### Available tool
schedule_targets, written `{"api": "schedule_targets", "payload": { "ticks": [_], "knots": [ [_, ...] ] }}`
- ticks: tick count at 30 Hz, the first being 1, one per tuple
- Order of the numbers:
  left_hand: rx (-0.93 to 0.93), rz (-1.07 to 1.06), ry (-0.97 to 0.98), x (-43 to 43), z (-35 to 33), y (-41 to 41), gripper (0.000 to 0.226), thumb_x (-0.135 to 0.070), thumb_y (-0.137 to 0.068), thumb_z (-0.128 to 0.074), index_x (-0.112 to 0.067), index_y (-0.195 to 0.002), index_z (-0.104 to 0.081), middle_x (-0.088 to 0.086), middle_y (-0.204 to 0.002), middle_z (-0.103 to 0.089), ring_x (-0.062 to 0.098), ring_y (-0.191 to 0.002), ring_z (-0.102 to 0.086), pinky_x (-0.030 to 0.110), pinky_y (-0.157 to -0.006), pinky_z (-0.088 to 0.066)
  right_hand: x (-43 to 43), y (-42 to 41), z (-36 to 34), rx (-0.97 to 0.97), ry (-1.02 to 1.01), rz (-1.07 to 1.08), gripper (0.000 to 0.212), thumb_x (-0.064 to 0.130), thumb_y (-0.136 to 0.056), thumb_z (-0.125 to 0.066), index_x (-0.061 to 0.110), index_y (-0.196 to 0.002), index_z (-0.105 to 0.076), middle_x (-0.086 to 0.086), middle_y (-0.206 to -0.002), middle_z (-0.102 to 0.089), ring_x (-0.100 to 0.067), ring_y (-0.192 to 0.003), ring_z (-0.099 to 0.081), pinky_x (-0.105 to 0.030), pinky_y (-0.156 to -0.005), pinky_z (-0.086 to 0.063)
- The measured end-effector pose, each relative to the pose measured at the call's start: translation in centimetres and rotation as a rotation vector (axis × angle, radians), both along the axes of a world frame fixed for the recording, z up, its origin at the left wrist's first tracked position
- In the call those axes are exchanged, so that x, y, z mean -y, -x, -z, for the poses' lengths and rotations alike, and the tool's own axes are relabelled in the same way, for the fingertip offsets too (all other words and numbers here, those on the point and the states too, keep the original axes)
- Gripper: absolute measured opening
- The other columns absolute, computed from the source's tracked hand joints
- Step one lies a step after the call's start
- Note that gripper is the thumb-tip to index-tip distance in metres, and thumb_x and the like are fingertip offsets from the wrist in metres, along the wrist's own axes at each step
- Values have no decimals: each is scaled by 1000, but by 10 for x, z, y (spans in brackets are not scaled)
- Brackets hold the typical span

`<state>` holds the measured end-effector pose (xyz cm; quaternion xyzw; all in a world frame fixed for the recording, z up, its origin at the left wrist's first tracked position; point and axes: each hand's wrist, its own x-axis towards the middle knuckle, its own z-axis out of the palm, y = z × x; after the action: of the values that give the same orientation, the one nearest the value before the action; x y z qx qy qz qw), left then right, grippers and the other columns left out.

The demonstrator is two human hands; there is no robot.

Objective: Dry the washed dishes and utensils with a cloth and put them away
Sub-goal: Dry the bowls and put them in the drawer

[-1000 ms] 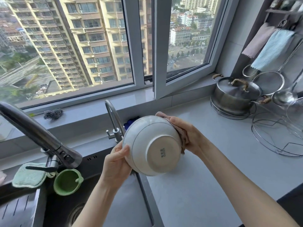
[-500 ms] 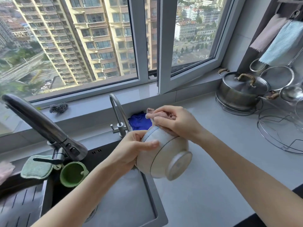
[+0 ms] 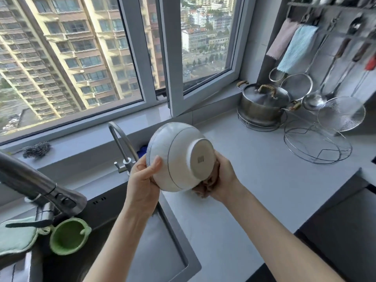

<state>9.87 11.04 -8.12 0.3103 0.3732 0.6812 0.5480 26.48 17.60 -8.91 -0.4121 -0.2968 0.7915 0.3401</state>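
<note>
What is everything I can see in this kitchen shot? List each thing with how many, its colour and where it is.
bowl: one, white with thin dark lines, held base toward the camera over the sink edge
cloth: one, brownish, pressed against the bowl's lower right
sink: one, dark, lower left
faucets: two, steel; large faucet at left, slim faucet behind the bowl
green cup: one, at the sink's left
scouring pad: one, dark, on the window ledge
lidded pot: one, steel, back right on a wire stand
hanging towels: two, pink and light blue, right wall
strainers and ladles: several, steel, right wall
left hand: grips the bowl's rim
right hand: holds the cloth
</note>
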Motion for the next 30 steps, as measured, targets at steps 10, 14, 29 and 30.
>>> {"api": "schedule_targets", "payload": {
  "ticks": [10,14,29,30],
  "knots": [
    [-749,109,-257,1,16,-66,14,-20,-74,-70,-8,-78,-64,-3,-63,-61,12,-60,-55,26,-54,-45,46,-58,-43,-103,309,272,38,4,-87,-19,20,-54,-27,2,-31,-16,-14,-31,-13,-67,-78,-42],
    [-1358,110,-690,11,8,-98,23,-20,-74,-71,-6,-64,-55,2,-49,-48,15,-49,-40,26,-44,-33,65,-118,-64,98,266,308,36,-1,-84,-25,16,-53,-31,-2,-37,-24,-14,-42,-13,-28,-39,-45],
    [-1528,624,-1491,147,6,-387,23,-2,-79,-46,-7,-63,-61,2,-48,-53,25,-44,-50,23,-45,-43,276,-410,-7,894,-229,807,41,-5,-77,-56,31,-97,-53,8,-67,-59,-7,-48,-55,-19,-41,-40],
    [-1524,630,-1544,157,9,-412,25,-3,-82,-47,-8,-64,-63,1,-49,-54,24,-45,-51,25,-47,-46,294,-433,1,929,-190,841,41,-3,-76,-56,33,-97,-52,8,-68,-59,-12,-50,-55,-21,-43,-39]
  ]
}}
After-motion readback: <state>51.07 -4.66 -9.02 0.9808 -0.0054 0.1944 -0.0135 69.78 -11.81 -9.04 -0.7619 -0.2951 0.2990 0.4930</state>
